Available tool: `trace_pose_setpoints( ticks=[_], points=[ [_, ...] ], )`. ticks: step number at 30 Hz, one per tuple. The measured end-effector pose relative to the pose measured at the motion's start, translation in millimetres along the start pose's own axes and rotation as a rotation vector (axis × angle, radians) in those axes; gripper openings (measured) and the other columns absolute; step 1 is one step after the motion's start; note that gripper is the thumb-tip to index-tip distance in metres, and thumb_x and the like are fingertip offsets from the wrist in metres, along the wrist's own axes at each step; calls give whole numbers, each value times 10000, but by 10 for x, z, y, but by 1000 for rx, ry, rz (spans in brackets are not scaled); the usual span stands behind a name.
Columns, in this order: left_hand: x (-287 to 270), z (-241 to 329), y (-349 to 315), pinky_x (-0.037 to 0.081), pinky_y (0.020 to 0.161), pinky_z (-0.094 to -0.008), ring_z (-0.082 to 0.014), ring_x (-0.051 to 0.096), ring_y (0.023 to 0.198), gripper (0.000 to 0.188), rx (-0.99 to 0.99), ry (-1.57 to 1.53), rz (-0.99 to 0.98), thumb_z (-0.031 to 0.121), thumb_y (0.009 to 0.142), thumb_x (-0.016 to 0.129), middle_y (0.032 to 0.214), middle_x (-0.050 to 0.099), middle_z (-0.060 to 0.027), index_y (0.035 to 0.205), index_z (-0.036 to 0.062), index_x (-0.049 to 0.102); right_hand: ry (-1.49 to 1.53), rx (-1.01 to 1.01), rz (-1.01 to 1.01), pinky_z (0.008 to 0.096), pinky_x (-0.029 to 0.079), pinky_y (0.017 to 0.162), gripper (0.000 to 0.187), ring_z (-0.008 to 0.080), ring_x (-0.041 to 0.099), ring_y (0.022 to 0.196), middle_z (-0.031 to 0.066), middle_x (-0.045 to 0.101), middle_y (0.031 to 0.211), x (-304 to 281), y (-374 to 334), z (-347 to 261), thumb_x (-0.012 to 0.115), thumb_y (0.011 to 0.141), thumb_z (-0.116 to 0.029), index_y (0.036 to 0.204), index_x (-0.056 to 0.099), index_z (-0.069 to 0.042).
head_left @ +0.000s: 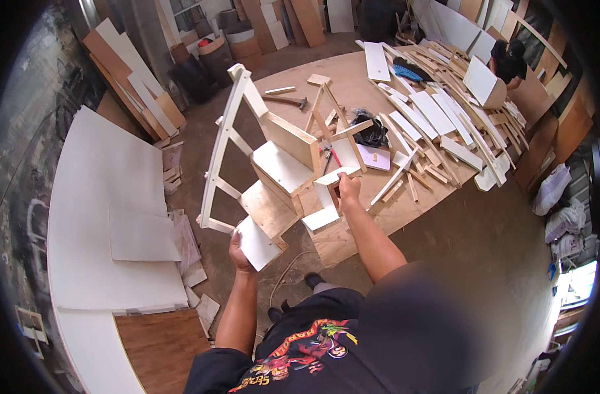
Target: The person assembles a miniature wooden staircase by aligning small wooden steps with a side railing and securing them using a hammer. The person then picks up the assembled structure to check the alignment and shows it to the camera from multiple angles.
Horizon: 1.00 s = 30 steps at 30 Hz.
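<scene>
A stepped wooden shelf frame [274, 210], with white and bare wood panels and a slatted side of pale strips [222, 151], is tilted in front of me. My left hand [239, 253] is closed round the edge of its lowest white panel [257, 244]. My right hand [348, 190] grips an angled white board piece [323, 218] beside the frame, over the near edge of the table. I cannot tell whether that piece is joined to the frame. Just beyond my right hand, pliers with red handles [335, 156] lie near a narrow wooden frame [352, 131].
A plywood table [342, 246] carries a hammer [287, 100], a black plastic bag [372, 129], a blue brush [408, 70] and heaped wood offcuts [438, 111]. Large white sheets [109, 197] stand at left. Another person [508, 62] is at the far right. A cable [283, 276] crosses the floor.
</scene>
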State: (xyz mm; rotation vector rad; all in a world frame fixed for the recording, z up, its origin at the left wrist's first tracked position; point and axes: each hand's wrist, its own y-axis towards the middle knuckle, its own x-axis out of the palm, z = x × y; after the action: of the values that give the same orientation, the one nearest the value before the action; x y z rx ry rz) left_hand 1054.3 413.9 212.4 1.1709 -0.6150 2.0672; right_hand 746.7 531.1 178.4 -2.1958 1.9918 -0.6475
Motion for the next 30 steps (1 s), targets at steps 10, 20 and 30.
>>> trace_pose_setpoints(
  ticks=[10,20,30],
  points=[
    [-35,-338,371,421,1087,-508,-375,552,1237,495,-115,-40,96,310,965,449,1335,577,-195,1356,10,499,-226,63,319,451,512,770,441,328,679,828,230,696,931,-364,781,221,696,786,-250,1001,643,131],
    [48,-198,414,416,1094,-497,-364,556,1232,484,-80,-30,66,308,962,447,1307,590,-194,1333,3,505,-396,109,357,429,512,845,458,308,682,985,212,702,1100,-499,843,347,719,836,-267,1094,665,108],
    [-57,-153,396,367,1123,-514,-386,525,1275,542,-22,-7,42,353,991,387,1385,548,-204,1386,-7,477,-582,68,516,490,493,910,733,416,620,1126,257,622,1248,-603,924,457,700,872,-482,1305,506,76]
  ],
)
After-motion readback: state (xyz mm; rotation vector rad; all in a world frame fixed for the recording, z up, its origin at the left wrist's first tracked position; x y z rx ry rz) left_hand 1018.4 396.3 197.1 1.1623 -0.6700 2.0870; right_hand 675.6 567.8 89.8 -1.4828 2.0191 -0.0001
